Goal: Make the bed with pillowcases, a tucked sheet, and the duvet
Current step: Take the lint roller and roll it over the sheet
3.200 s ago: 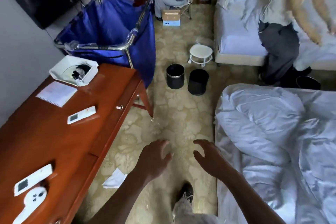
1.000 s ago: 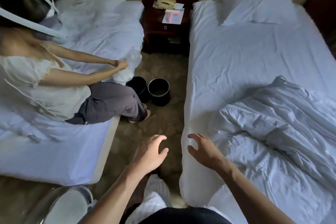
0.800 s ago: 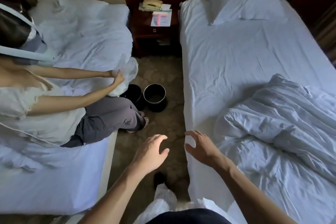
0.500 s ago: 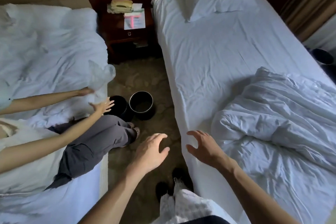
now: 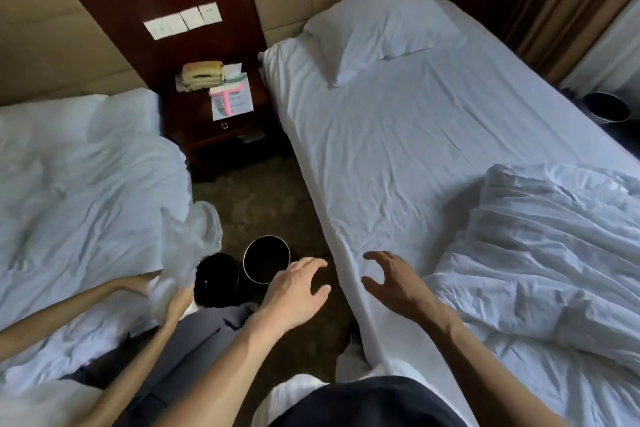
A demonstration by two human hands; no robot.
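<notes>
Change: both of the wearer's hands have the same spread pose as half a second before. Left of the bed, the other person's hands have closed on a clear bag.
Left hand: off the bed's left edge, over the floor; grip empty, fingers loosely spread.
Right hand: just inside the bed's left edge, above the sheet; grip empty, fingers spread and half-curled.
Duvet: bunched on the bed's foot half, right of the right hand, near it but apart.
Handling (judgement): soft, bulky, no stiffness; likely to drag and fold on itself. Best taken at a hem or corner, one per hand.
Bins: two, black, on the floor left of the bed.
Sheet: spread over the bed, creased; tucked or not, cannot tell.
Pillow: at the bed's head, lying flat, looks cased.
Nightstand: left of the bed's head.
</notes>
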